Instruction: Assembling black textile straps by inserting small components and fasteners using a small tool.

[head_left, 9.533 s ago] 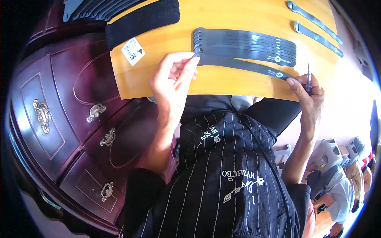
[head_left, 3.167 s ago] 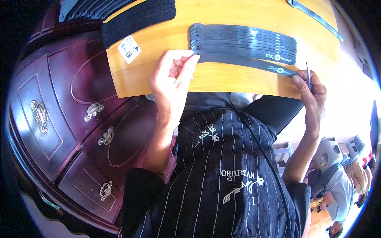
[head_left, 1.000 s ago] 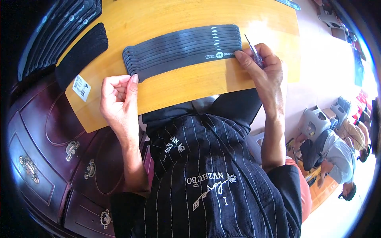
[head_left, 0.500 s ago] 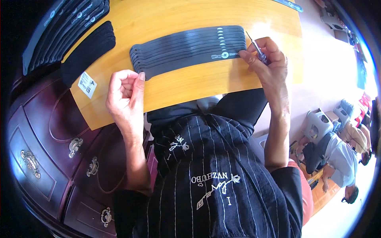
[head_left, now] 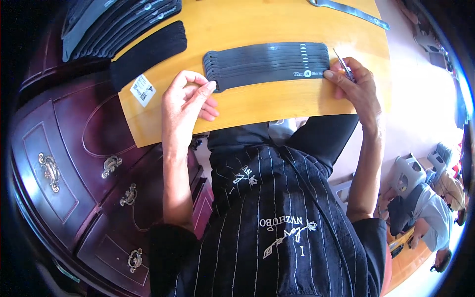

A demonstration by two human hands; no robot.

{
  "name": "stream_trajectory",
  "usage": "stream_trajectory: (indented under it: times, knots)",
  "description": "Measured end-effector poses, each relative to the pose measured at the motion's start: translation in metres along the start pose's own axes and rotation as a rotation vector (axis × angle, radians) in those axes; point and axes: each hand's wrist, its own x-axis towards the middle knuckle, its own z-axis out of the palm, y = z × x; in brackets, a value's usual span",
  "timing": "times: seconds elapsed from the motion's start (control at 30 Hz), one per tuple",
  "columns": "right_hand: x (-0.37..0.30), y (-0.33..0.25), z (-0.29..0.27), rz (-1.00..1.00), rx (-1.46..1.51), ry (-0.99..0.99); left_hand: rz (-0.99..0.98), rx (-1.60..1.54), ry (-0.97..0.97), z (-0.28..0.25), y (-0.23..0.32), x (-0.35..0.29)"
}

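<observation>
A row of dark grey straps (head_left: 267, 62), overlapping like a fan with rounded left ends, lies across the yellow table board (head_left: 277, 99). My left hand (head_left: 190, 101) pinches the left end of the nearest strap between thumb and forefinger, its other fingers loose below. At the opposite end, my right hand (head_left: 358, 86) has thumb and finger at the strap's right tip. A slim pointed metal tool (head_left: 343, 65), like a small awl or screwdriver, is gripped in that same hand, point up and away from me. Its handle is partly hidden by my fingers.
At the upper left lie a black pile of straps (head_left: 151, 52) and a larger grey strap pile (head_left: 123, 27). A white label (head_left: 143, 90) sits near the board's left edge. One single strap (head_left: 354, 12) rests far right. Dark red drawers (head_left: 64, 163) stand left; people (head_left: 428, 213) sit right.
The whole view has shifted, so the board and straps appear further right. My left hand's lower fingers have loosened from a curl while its pinch stays at the strap end. The right hand keeps the tool.
</observation>
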Motion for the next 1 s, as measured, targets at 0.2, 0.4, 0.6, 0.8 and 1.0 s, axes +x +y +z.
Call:
stream_trajectory:
  times: [0.2,0.4,0.6,0.8,1.0]
  knots:
    - [-0.019,-0.028,0.018,-0.197,0.071,-0.007,0.063,-0.225,-0.071,0.010,0.007,-0.010]
    - [-0.004,-0.050,0.053,-0.190,-0.225,-0.082,0.011,-0.221,-0.112,0.024,-0.002,0.012]
    - [0.000,-0.054,0.032,-0.164,-0.125,-0.208,-0.022,-0.271,-0.161,0.019,0.000,0.012]
    - [0.044,-0.053,-0.010,-0.274,-0.262,0.231,-0.017,-0.275,-0.129,0.019,0.001,0.003]
    - [0.077,-0.035,-0.024,-0.387,-0.587,0.489,0.119,-0.153,-0.037,0.036,-0.001,-0.003]
